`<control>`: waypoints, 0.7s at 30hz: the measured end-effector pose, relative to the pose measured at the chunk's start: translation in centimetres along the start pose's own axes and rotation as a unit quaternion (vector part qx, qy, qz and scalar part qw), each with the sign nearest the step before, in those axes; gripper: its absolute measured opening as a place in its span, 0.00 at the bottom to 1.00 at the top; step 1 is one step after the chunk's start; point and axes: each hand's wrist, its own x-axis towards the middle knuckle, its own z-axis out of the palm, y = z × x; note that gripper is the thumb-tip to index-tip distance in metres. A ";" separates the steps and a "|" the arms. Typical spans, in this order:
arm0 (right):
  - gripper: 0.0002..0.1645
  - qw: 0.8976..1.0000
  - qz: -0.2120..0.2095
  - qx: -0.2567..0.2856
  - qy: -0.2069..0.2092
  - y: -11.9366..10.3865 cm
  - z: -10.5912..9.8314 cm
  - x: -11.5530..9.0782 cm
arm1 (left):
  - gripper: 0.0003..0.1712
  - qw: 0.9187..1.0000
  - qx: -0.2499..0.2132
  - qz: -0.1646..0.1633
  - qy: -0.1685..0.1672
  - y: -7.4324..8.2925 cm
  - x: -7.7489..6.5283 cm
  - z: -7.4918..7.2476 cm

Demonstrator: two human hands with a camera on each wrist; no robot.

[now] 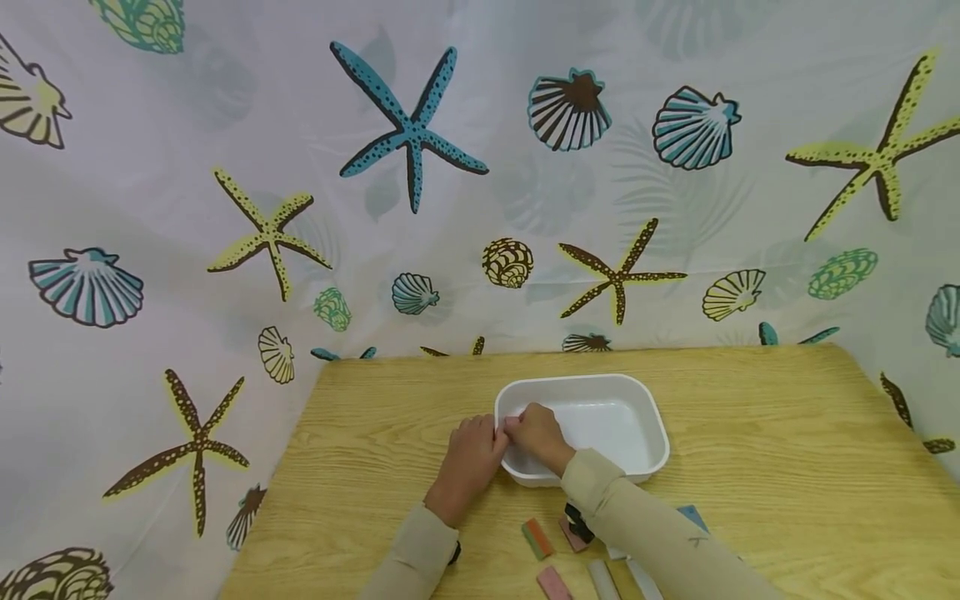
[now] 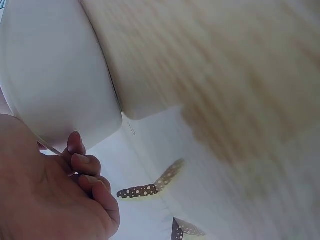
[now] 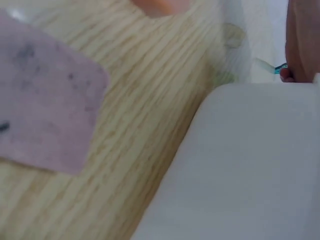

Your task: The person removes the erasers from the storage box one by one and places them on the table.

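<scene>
A white plastic tub [image 1: 615, 429] stands on the wooden table. My left hand [image 1: 468, 454] grips its left rim; in the left wrist view the fingers [image 2: 86, 165] curl beside the tub wall [image 2: 57, 70]. My right hand [image 1: 536, 429] reaches over the near rim into the tub, its fingers bent at the inner left wall, close to the left thumb. Something pinkish shows between the hands, but whether it is a held piece or a fingertip is unclear. The right wrist view shows the tub's outer wall [image 3: 240, 165], with the right fingers out of sight.
Several eraser-like blocks lie before the tub: an orange-and-green one [image 1: 537, 539], a pink one [image 1: 554, 583], a grey one [image 1: 603, 579] and a blue one [image 1: 692, 517]. A smudged pinkish block [image 3: 47, 95] lies near the right wrist. A patterned curtain [image 1: 450, 250] hangs behind the table.
</scene>
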 end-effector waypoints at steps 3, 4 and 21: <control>0.16 1.000 0.002 0.016 -0.013 0.3 -0.3 0.0 | 0.16 1.000 0.001 0.002 -0.001 0.0 0.0 0.1; 0.17 1.000 0.003 0.025 -0.015 0.5 -0.4 -0.1 | 0.16 1.000 0.001 0.002 0.000 0.0 0.0 0.1; 0.26 0.915 0.029 0.379 -0.139 1.2 -8.0 -2.6 | 0.16 1.000 -0.006 0.005 -0.002 0.0 -0.2 -0.3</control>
